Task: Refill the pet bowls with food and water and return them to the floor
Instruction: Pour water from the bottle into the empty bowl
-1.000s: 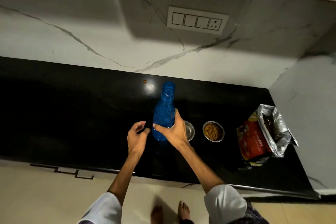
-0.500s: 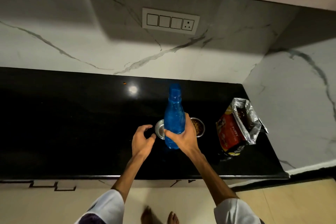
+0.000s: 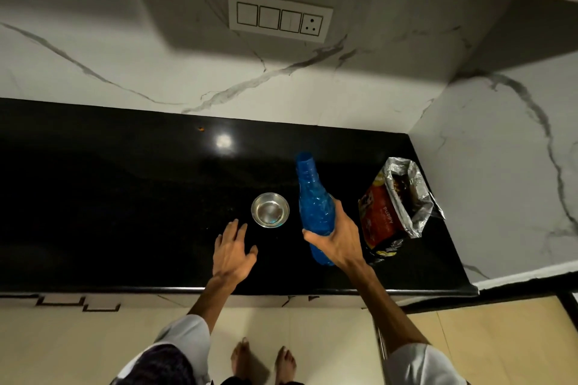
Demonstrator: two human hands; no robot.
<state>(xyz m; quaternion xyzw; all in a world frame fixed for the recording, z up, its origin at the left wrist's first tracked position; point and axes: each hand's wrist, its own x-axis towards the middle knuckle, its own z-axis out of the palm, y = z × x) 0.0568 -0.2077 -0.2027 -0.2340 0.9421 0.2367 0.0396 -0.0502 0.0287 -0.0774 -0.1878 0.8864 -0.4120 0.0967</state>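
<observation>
Since a half second ago, the right hand has carried the blue bottle off to the right, uncovering the steel bowl it stood in front of, and the left hand has spread flat from its earlier curl.

Nearest the camera, two bare feet stand on the pale floor, with white sleeves at either side. Both forearms reach up and forward over the front edge of the black table.

That left hand hovers palm down, fingers straight and spread, holding nothing; whether it touches the table cannot be told. Just beyond its fingertips and slightly to their right sits the steel bowl, upright on the table, shiny inside, with perhaps a little liquid at the bottom.

Its partner on the right is clamped round the lower body of the blue bottle, thumb on the near left side and fingers wrapped behind. The bottle leans with its open neck pointing away and a little left; its base is hidden against the wrist.

Right of that hand stands an opened red puppy-food bag, silver lining showing at its mouth. The second bowl is not visible.

Farther back, a small orange crumb lies near the marble wall, which carries a switch plate.
</observation>
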